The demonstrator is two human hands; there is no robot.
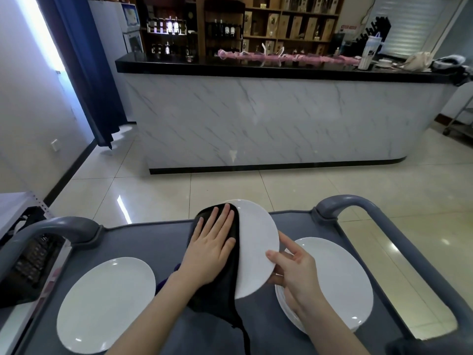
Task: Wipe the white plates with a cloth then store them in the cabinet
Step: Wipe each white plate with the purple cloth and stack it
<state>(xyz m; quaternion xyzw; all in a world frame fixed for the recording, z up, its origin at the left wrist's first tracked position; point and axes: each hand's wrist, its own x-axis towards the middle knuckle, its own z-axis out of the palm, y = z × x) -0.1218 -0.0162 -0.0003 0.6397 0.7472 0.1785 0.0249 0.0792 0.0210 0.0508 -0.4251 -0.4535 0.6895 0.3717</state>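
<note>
My right hand (294, 271) grips the near right rim of a white plate (256, 242), held tilted above the grey cart top (158, 242). My left hand (212, 249) lies flat, fingers together, pressing a black cloth (220, 301) against the plate's left half. The cloth's tail hangs down toward me. A single white plate (105, 306) lies on the cart at the left. A stack of white plates (337, 285) sits on the cart at the right, partly behind my right hand.
The cart has grey handle bars at the left (51, 226) and right (358, 203). A marble-fronted counter (268, 119) with a black top stands across the tiled floor. Wooden shelves (281, 21) with bottles and boxes rise behind it. A metal rack (23, 239) stands at my left.
</note>
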